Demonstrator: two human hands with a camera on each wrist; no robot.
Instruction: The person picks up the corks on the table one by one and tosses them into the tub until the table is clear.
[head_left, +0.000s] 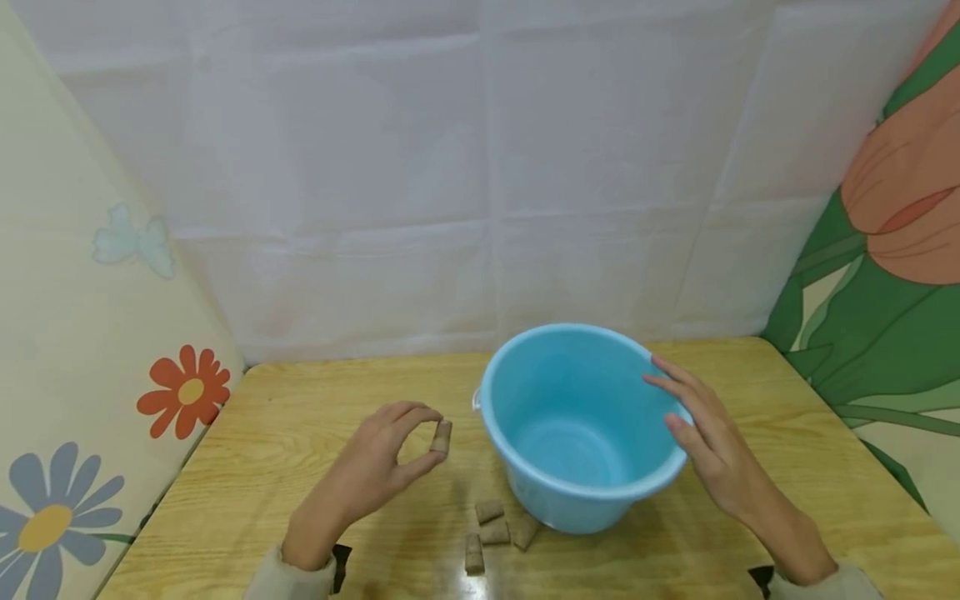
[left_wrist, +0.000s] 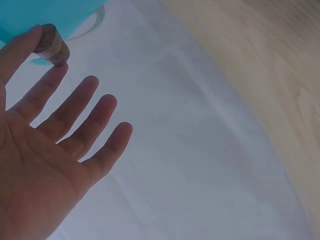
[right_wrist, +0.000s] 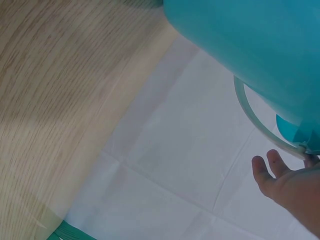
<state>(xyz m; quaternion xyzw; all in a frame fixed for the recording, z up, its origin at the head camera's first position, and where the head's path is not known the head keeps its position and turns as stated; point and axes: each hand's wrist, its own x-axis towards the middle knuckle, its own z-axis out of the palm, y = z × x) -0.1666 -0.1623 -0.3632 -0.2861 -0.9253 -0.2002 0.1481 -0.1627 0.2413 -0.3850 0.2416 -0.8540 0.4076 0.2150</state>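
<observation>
Only the head view looks down into the blue bucket, as far as its bottom; the right wrist view gives the outside instead, with a pale handle curving below the wall. The four brown pieces lying close together just in front of the bucket show in the head view alone.

The left hand pinches another short brown piece between thumb and index fingertip, above the table and left of the bucket. Its other three fingers (bunched from above, but plainly spread in the left wrist view) reach out straight. The right hand is at the bucket's right rim, fingers apart, thumb and a fingertip over the inner edge; whether it clamps the rim or merely rests there, I cannot tell.

Bucket and loose pieces stand on a yellowish wood-grain table. Behind hangs a creased white cloth; a panel with painted flowers is at the left, one with a big coral tulip at the right.
</observation>
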